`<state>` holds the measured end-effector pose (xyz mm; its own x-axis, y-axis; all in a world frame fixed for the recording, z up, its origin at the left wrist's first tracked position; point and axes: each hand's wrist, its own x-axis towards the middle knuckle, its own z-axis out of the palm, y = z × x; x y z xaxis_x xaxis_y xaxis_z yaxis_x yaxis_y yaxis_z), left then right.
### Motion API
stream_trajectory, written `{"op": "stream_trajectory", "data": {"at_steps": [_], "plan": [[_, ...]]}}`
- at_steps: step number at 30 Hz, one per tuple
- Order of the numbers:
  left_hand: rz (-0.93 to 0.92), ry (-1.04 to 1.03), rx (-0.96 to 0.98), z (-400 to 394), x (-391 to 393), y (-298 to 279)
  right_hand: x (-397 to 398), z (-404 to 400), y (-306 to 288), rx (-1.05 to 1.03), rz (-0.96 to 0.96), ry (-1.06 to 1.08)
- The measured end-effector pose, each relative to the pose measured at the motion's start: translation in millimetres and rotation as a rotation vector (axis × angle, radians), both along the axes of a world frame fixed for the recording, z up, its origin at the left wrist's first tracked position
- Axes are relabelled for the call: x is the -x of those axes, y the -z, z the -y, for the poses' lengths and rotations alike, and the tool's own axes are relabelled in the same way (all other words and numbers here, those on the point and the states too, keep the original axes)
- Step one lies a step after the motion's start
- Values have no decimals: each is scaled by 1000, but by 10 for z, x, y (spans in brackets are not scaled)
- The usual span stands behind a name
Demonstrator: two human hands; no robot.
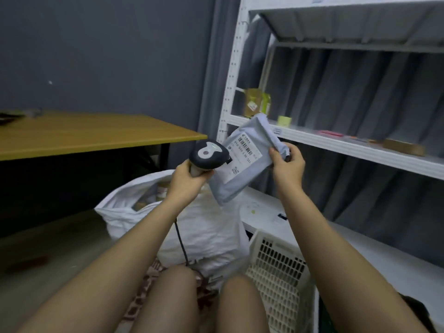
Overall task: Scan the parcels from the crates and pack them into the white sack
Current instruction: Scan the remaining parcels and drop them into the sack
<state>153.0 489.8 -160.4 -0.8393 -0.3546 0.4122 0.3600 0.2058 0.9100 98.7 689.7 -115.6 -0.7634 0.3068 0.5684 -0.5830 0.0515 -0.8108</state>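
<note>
Head view, centre of frame: grey poly-mailer parcel (242, 162) held up in the air above the white sack (211, 227), tilted, white shipping label (242, 156) with barcode turned toward the lens. Looks soft and light: film creased, top edge folded over, body sagging a little below the grip. Probably slick plastic, likely to slide if only pinched at a corner; best taken along the folded upper edge or across the flat body, clear of the barcode. No sign of anything fragile inside, though contents hidden.

Right hand (287, 164), just right of centre, clasping the parcel's upper right edge, thumb on the front face, fingers wrapped behind. Left hand (189, 176), just left of centre, clenched round the handle of the barcode scanner (207, 155), scanner head just beside the label's left edge and overlapping the parcel; black cable (181, 243) dropping down between the forearms.

Scan seemingly in hand; packing to follow. Sack mouth open directly below, brownish parcels showing inside. White perforated crate (278, 267) at lower right, touching the sack. White metal shelving (336, 145) at right with small boxes; wooden table (91, 133) at left.
</note>
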Motion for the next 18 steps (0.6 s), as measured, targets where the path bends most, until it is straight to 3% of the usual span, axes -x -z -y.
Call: {"op": "stream_trajectory", "data": {"at_steps": [13, 18], "plan": [[-3, -152, -84, 935, -173, 48, 589, 1148, 192, -20, 58, -36], [38, -156, -49, 1093, -80, 242, 835, 1326, 517, -283, 196, -169]]}}
